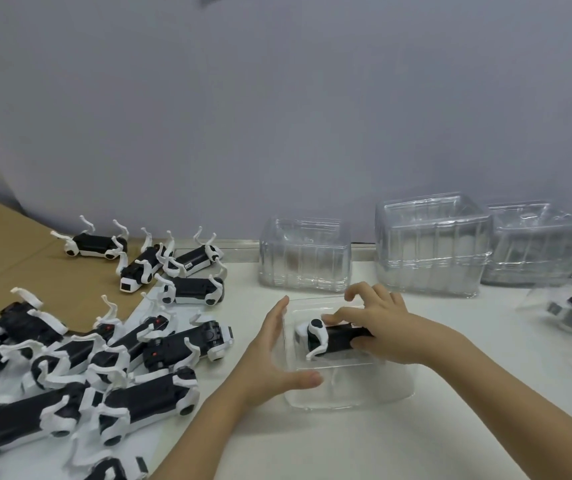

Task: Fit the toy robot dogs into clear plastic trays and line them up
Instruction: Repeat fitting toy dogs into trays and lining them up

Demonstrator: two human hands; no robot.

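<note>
Your right hand (384, 332) grips the stiff dog (329, 339) by its body; flat left hand (274, 355) steadies the flimsy-looking tray (346, 398).

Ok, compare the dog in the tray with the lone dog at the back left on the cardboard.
The tray dog sits in the clear tray, gripped by the right hand; the cardboard dog lies loose on the cardboard, untouched. The cardboard dog's legs stick up; the tray dog's lie against its body. Both are black and white.
</note>
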